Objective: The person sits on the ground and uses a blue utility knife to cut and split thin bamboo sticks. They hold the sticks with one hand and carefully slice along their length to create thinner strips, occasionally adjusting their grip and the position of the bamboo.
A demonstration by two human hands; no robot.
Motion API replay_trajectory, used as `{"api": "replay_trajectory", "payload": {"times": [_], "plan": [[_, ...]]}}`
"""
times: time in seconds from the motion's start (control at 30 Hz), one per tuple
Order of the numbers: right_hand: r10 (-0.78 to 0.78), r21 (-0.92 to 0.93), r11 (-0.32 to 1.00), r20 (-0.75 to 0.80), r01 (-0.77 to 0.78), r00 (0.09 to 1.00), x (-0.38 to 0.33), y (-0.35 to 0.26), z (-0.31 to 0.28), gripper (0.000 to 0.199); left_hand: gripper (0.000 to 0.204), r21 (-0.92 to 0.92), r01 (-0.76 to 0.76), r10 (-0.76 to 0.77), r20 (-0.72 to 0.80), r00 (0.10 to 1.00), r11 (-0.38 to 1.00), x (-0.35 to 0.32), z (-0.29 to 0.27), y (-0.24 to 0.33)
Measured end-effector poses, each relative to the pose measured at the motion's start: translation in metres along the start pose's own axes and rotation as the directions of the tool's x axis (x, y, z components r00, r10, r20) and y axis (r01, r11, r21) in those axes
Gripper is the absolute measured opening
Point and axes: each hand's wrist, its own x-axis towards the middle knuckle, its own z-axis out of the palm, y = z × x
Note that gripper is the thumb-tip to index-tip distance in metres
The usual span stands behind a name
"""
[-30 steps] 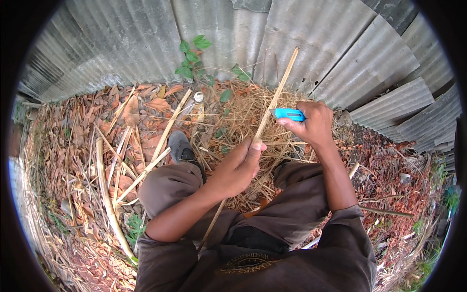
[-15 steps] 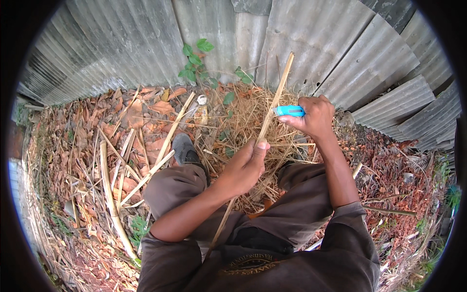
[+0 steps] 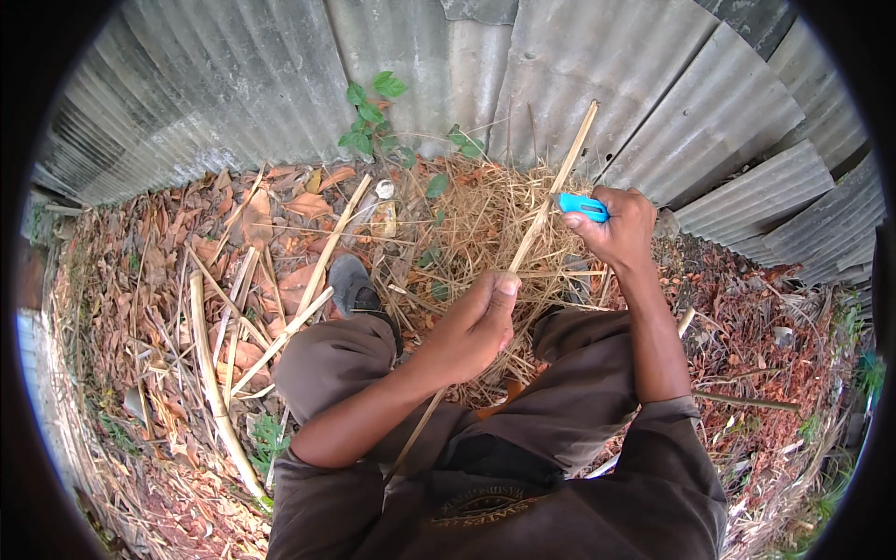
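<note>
My left hand (image 3: 471, 327) is closed around a long, thin strip of split bamboo (image 3: 564, 177), thumb on top. The strip slants from near my lap up and away to the right, its far end in front of the metal fence. In my right hand (image 3: 623, 224) is a bright blue utility knife (image 3: 582, 207), gripped with the blade end pointing left. That blade end touches or nearly touches the strip, above the left hand; the exact contact is too small to tell.
A corrugated metal fence (image 3: 224, 93) stands ahead. Several bamboo pieces (image 3: 213, 364) lie on dry leaves at the left. Pale shavings (image 3: 471, 219) cover the ground between my feet, beside a shoe (image 3: 351, 283). A small green plant (image 3: 366, 117) grows against the fence.
The bamboo strip's far end has swung to the right. My right hand with the utility knife has shifted slightly right along with it, while the left hand keeps its grip.
</note>
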Motion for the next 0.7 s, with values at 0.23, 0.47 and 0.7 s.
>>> {"api": "replay_trajectory", "payload": {"times": [0.23, 0.47, 0.7], "plan": [[-0.136, -0.028, 0.990, 0.023, 0.137, 0.990, -0.003, -0.009, 0.001, 0.071, 0.040, 0.090, -0.030, 0.035, -0.052, 0.998, 0.995, 0.001, -0.002, -0.008], [-0.094, -0.109, 0.990, -0.016, 0.091, 0.995, 0.008, 0.000, 0.007, 0.067, 0.044, 0.139, -0.014, 0.022, -0.058, 0.998, 0.990, 0.005, 0.000, -0.007], [0.022, -0.135, 0.990, -0.039, -0.027, 0.999, 0.019, 0.010, 0.014, 0.067, 0.044, 0.133, 0.001, 0.006, -0.053, 0.999, 0.991, 0.007, 0.002, -0.011]]}}
